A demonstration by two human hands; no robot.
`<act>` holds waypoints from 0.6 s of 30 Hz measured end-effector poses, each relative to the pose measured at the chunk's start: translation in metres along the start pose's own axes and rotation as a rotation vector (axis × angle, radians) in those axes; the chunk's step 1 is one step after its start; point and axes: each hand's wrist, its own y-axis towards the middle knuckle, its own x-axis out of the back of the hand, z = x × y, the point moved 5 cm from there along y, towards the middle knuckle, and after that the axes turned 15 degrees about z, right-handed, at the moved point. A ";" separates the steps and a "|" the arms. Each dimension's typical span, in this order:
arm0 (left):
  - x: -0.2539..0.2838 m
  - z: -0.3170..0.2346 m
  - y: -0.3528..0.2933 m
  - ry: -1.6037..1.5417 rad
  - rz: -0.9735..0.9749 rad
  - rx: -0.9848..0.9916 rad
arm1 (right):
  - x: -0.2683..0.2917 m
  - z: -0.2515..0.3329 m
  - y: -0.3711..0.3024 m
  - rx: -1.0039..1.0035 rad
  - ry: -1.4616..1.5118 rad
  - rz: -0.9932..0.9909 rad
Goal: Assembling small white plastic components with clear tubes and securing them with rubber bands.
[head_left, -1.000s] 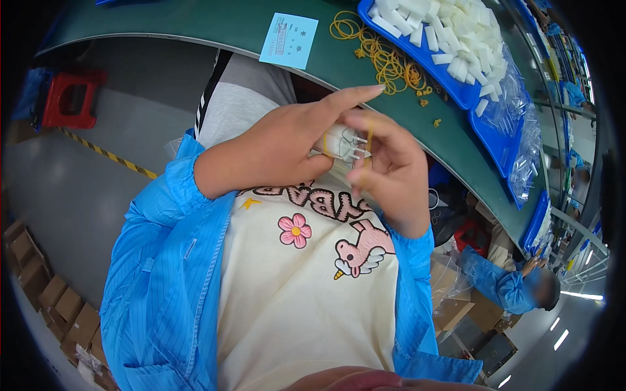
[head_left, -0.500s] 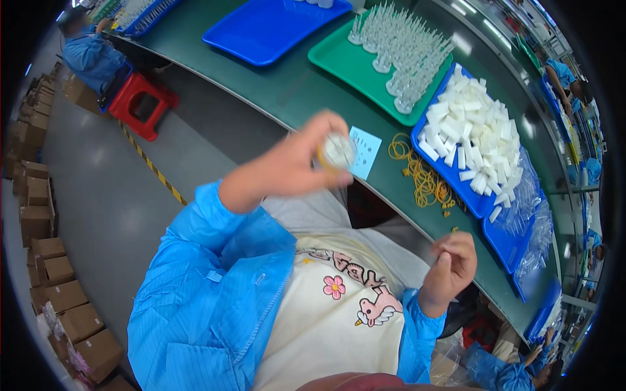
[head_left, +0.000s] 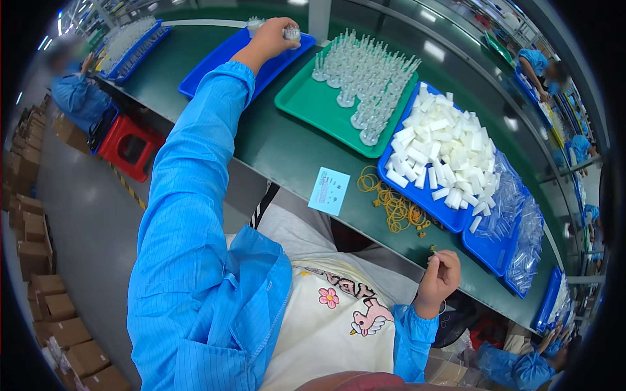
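At a blue tray (head_left: 207, 73), left hand (head_left: 272, 38) has arrived.

Your left hand (head_left: 272, 38) is over a tray (head_left: 280, 62) on the table (head_left: 274, 140), a bundle (head_left: 291, 32) at its fingers; whether the bundle rests on the tray is hard to tell. To your right of it lies a tray of stemmed pieces (head_left: 372, 75), then a tray of blocks (head_left: 450, 143), then tubes (head_left: 502, 195). Nearer you, a card (head_left: 328, 191) lies left of rubber bands (head_left: 399, 213), and your right hand (head_left: 440, 280) is by the near edge.
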 end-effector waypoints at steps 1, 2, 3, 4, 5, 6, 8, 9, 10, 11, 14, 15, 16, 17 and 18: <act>-0.005 -0.008 0.005 -0.011 0.006 -0.017 | 0.002 0.000 -0.002 -0.008 -0.013 -0.014; -0.009 -0.016 0.006 0.149 -0.045 -0.021 | 0.003 -0.001 -0.003 -0.013 -0.020 -0.003; -0.010 -0.025 0.008 0.309 -0.098 -0.023 | 0.003 -0.002 -0.005 -0.017 -0.025 0.011; -0.010 -0.023 0.011 0.327 -0.039 0.037 | 0.002 -0.003 -0.004 -0.019 -0.016 -0.002; -0.011 -0.027 0.013 0.325 -0.037 0.034 | 0.002 -0.002 -0.003 -0.022 -0.019 -0.004; -0.012 -0.029 0.014 0.350 -0.028 0.056 | 0.002 -0.001 -0.002 -0.027 -0.005 -0.036; -0.012 -0.029 0.015 0.382 -0.018 0.081 | 0.003 0.000 -0.001 -0.032 0.016 -0.067; -0.011 -0.031 0.016 0.441 -0.032 0.081 | 0.003 0.001 0.000 -0.029 0.010 -0.068; -0.012 -0.030 0.015 0.501 -0.043 0.082 | 0.003 0.001 0.000 -0.027 0.005 -0.070; -0.013 -0.027 0.014 0.506 -0.039 0.082 | 0.003 0.001 0.000 -0.030 0.011 -0.069; -0.013 -0.022 0.008 0.398 -0.073 0.102 | 0.005 0.000 -0.001 -0.026 -0.001 -0.054; -0.012 -0.020 0.006 0.380 -0.051 0.117 | 0.004 -0.001 -0.002 -0.015 -0.014 -0.015; -0.012 -0.021 0.004 0.359 -0.029 0.132 | 0.003 -0.002 -0.003 -0.004 -0.029 0.023; -0.013 -0.024 0.002 0.361 -0.026 0.132 | 0.004 -0.002 -0.004 -0.007 -0.028 0.023; -0.014 -0.027 -0.001 0.379 -0.009 0.142 | 0.004 -0.002 -0.004 0.000 -0.029 0.019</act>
